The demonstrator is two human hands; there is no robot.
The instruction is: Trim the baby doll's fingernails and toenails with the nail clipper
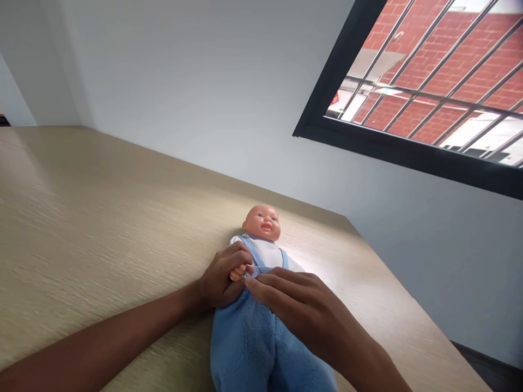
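Note:
A baby doll (267, 247) lies on its back on the table, its head toward the wall. It wears a white top and fuzzy blue overalls. My left hand (226, 275) is closed around the doll's arm, and the doll's small hand (237, 273) pokes out between my thumb and fingers. Pinched in my right hand (296, 296) is a small silvery thing that looks like a nail clipper (245, 275). Its tip is at the doll's fingers, and most of it is hidden by my fingers. My right hand lies over the doll's belly.
The light wooden table (102, 218) runs along a white wall (183, 81). Its right edge slants down toward the lower right corner. A dark-framed window (314, 122) with metal bars is at the upper right, with red brick outside.

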